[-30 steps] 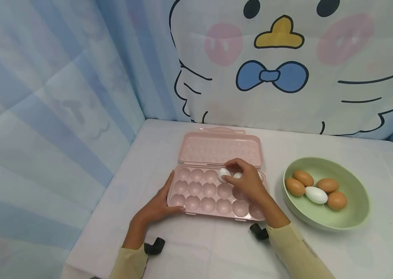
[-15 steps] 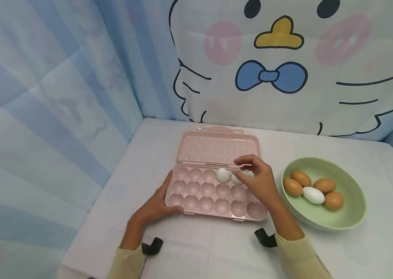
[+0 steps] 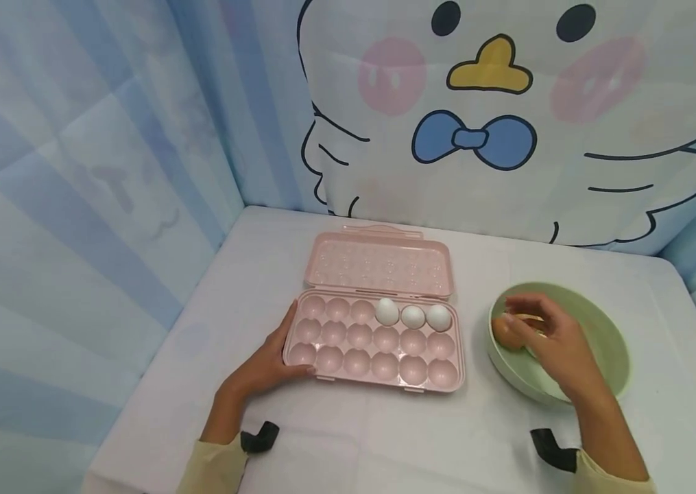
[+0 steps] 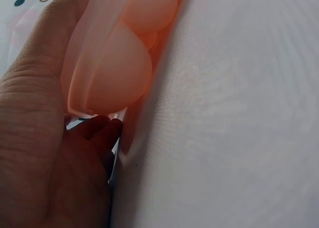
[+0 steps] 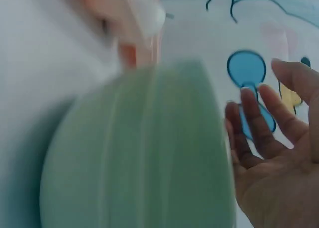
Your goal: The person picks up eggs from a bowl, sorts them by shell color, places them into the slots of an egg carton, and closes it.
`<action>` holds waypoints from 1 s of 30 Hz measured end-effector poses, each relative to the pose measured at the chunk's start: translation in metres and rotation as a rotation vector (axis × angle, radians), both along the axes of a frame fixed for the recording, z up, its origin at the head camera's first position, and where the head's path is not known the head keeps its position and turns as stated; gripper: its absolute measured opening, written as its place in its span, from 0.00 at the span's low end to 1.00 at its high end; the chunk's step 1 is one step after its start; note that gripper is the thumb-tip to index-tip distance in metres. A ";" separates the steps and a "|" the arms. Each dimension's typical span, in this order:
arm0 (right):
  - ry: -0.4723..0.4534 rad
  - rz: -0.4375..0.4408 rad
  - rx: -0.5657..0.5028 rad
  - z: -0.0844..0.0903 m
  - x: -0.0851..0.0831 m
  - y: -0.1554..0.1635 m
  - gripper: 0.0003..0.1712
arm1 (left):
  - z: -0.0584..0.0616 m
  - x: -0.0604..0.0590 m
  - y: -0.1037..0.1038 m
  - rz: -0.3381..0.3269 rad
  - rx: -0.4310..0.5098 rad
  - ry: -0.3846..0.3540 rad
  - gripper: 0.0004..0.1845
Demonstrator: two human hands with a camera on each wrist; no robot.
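A pink plastic egg box lies with its lid folded back. White eggs sit in the right half of its back row. My left hand grips the box's left end, thumb at the front corner; in the left wrist view, the thumb is along the rim and the other fingers reach around the end. Over the green bowl is my right hand, fingers spread and bent with nothing between them in the right wrist view. A brown egg shows by its fingertips; the hand hides most of the bowl's contents.
The bowl stands right of the egg box, with a strip of white tablecloth between them. A curtain with a cartoon bird hangs behind the table, and a blue striped curtain runs along the left.
My right hand has let go of a white egg in the back row and moved right to over the bowl. My left hand keeps its grip on the box.
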State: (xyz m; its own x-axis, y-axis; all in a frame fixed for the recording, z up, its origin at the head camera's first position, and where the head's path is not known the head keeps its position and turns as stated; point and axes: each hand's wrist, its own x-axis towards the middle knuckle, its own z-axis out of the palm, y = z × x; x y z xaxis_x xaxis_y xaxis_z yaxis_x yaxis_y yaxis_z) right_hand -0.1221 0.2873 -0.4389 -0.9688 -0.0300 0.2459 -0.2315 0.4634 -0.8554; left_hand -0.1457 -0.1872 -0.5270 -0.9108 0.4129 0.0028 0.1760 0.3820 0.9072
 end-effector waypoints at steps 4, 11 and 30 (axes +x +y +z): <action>-0.085 -0.048 0.153 -0.006 0.016 0.037 0.22 | 0.000 0.002 0.000 0.008 -0.033 -0.005 0.72; -0.273 -0.106 0.255 -0.011 0.028 0.061 0.29 | 0.005 0.004 -0.002 0.012 -0.034 -0.009 0.72; -0.368 -0.038 0.341 -0.012 0.016 0.042 0.32 | 0.000 0.000 -0.002 -0.008 -0.056 0.007 0.72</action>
State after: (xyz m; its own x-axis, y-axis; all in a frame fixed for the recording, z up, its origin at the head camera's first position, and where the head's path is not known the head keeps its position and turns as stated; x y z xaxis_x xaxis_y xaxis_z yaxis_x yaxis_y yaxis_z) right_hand -0.1061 0.3293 -0.4513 -0.9915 -0.0124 -0.1299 0.0794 0.7328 -0.6758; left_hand -0.1462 -0.1888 -0.5266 -0.9073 0.4202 -0.0139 0.1859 0.4308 0.8831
